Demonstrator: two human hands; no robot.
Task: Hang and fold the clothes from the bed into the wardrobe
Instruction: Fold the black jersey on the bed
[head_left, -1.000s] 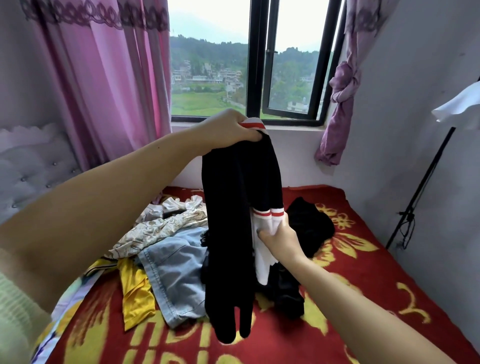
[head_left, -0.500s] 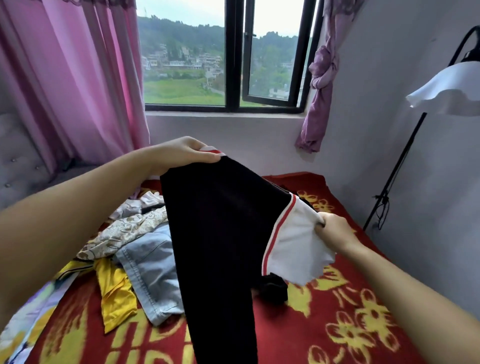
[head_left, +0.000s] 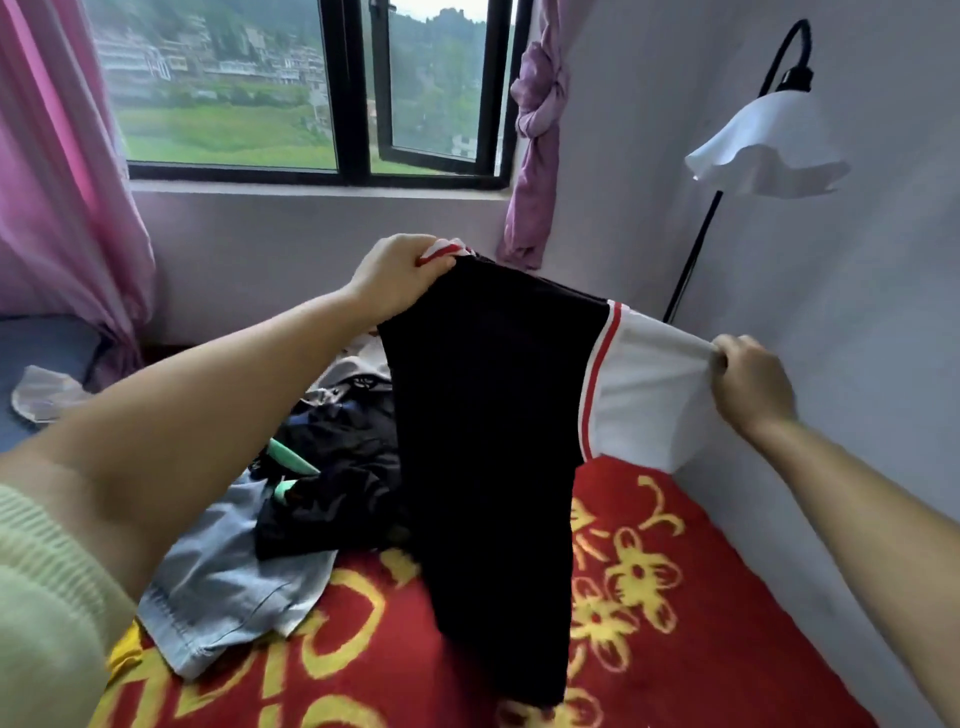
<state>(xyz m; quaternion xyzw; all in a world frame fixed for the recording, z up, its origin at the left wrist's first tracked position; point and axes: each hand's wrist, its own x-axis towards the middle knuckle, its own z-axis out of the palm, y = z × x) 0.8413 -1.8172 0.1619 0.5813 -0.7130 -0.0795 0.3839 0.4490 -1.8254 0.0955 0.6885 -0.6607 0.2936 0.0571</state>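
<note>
Between the two raised hands, a black garment (head_left: 483, 441) with a white, red-striped sleeve (head_left: 644, 395) is stretched out above the bed (head_left: 675, 597).

The left hand (head_left: 400, 275) is clenched on the red-and-white trim at the garment's top edge; the right hand (head_left: 750, 382), lower and off to the side near the grey wall, pinches the end of the white sleeve and pulls it taut. Below the hands the black body hangs down, its lower end close over the red-and-yellow bed cover. Under the left forearm lie a dark heap of clothes (head_left: 337, 467) and a pale denim piece (head_left: 228, 587). Beyond the right hand stands a floor lamp (head_left: 769, 140) with a white frilled shade; beyond the left, the window (head_left: 311, 88) with pink curtains (head_left: 57, 182).
</note>
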